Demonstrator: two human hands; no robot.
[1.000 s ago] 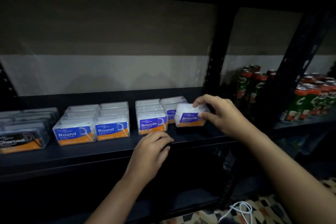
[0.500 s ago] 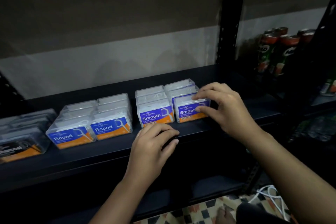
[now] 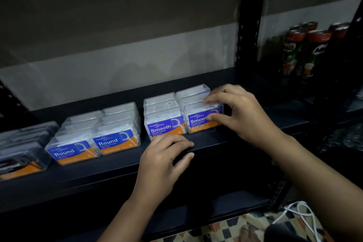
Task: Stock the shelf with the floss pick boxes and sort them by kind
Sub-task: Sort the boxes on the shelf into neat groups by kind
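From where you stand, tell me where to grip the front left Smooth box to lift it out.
Pinch the front left Smooth box front to back, from above: thumb on the label face, fingers over the top. Another Smooth box sits close on its right and more stand behind, so its sides are hard to reach. The left hand is nearest.

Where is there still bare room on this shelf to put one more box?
Bare shelf lies between the right Smooth box, under the right hand, and the black upright post. The left is crowded: Round boxes, then dark boxes.
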